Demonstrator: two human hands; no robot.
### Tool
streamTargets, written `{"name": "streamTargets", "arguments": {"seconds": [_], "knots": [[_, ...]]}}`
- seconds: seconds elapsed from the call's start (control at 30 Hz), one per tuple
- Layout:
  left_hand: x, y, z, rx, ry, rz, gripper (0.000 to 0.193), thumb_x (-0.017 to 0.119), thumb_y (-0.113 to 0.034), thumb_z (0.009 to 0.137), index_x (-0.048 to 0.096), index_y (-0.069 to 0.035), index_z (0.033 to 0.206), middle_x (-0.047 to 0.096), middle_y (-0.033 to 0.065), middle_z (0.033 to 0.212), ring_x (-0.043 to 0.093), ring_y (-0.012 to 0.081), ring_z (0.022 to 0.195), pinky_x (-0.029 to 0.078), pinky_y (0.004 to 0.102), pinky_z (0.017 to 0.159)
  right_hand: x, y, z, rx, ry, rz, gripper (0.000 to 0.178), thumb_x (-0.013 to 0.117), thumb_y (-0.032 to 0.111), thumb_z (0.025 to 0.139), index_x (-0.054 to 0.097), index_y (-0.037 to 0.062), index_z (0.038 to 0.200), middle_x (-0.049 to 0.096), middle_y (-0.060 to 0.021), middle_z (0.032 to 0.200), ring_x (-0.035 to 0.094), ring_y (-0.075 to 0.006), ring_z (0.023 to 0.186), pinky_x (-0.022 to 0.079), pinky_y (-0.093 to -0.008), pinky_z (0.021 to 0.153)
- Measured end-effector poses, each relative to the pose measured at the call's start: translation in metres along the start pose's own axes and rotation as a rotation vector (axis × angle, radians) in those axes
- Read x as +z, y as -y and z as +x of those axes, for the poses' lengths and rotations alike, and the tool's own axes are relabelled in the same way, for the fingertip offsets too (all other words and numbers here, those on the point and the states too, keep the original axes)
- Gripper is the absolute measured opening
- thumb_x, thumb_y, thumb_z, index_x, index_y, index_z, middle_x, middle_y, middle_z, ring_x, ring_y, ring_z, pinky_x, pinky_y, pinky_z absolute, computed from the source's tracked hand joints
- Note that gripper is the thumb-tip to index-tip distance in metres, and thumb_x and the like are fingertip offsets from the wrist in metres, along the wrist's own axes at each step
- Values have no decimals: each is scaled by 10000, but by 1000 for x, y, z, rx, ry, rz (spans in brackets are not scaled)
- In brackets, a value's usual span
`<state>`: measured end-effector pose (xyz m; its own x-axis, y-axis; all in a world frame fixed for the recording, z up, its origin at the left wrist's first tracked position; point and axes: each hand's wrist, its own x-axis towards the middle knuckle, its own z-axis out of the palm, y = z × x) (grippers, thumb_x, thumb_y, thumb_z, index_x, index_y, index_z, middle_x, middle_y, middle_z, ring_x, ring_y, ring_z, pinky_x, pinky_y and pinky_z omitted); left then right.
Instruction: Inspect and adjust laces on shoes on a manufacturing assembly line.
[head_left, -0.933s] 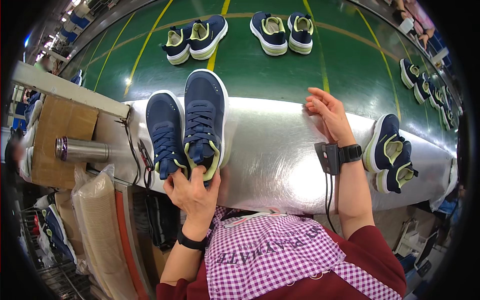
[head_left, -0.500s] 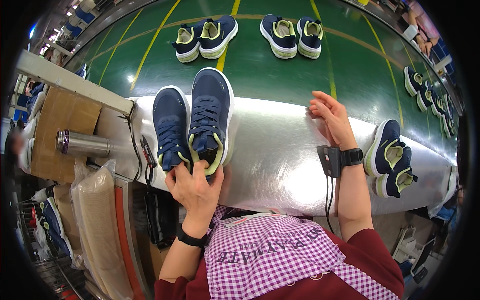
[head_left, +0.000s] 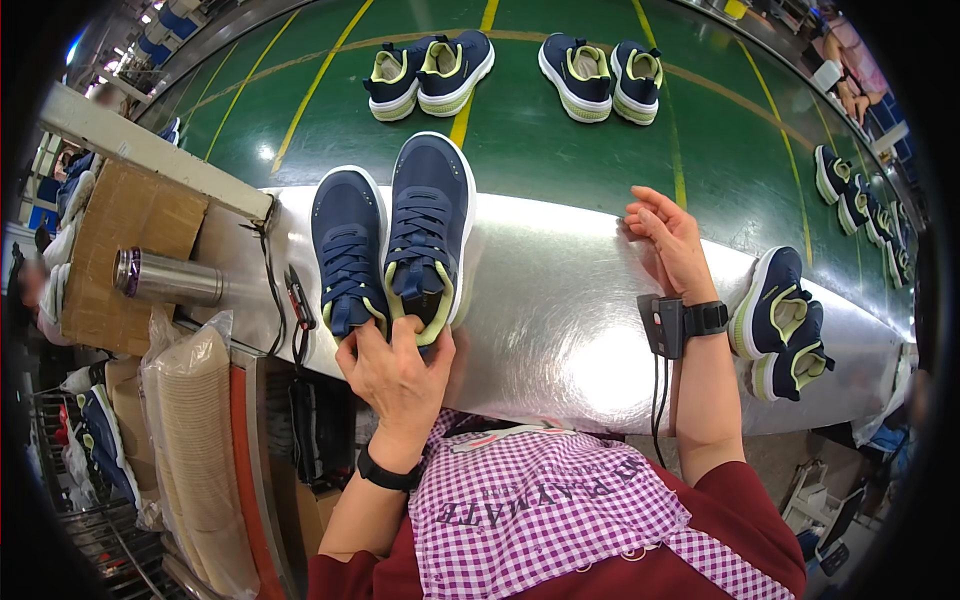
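My left hand grips a pair of navy sneakers by their heels, fingers hooked into the pale green collars. The left sneaker and the right sneaker lie side by side over the metal table, toes pointing away from me, with white soles and blue laces. Above the table's far edge hovers my right hand, empty, its fingers loosely bent and apart. A black device is strapped to that wrist. Two more navy sneakers rest on the metal right of my right forearm.
Past the metal table runs a green belt with yellow lines, carrying several sneaker pairs. A steel flask, a cardboard box and small red-black snips are at left. Bagged insole-like pieces stand below them. A cable hangs from my right wrist.
The sneakers on the belt have shifted slightly right in the picture. My left hand keeps its hold on the pair, which has moved a little; my right hand is nearly still.
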<state>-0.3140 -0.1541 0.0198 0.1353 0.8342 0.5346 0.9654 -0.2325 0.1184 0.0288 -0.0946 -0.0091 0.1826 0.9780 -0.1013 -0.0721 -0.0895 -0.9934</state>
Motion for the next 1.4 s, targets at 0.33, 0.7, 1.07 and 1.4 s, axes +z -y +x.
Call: {"name": "streamTargets", "arguments": {"seconds": [0.33,0.7,1.07,1.4], "knots": [[5,7,21,25,23,8,540,750,-353,743,598,-109,1200,556,118,885,574,299,796,410,406,774,4,7,-3,0,3,-17,396,621,196,953,564,-5,1289,641,-119,1074,618,-148,925,516,-295,846],[-17,14,30,-38,160,66,572,826,-273,661,654,-159,1194,545,94,972,562,266,927,410,414,859,6,9,-2,12,-9,-33,397,620,184,953,559,-17,1290,644,-117,1070,620,-148,929,518,-284,840],[-19,-40,25,216,248,-454,388,828,-117,612,647,-20,941,608,119,836,570,312,852,433,385,774,1,2,0,27,-17,-44,371,622,163,945,576,-2,1274,640,-80,1052,612,-129,913,514,-267,825],[-26,-49,17,326,141,-631,424,831,-169,659,645,-37,1016,610,115,966,577,278,918,456,379,789,75,29,-48,-232,552,-301,602,760,233,806,535,87,1345,597,-57,1067,567,-146,909,471,-285,835]]}}
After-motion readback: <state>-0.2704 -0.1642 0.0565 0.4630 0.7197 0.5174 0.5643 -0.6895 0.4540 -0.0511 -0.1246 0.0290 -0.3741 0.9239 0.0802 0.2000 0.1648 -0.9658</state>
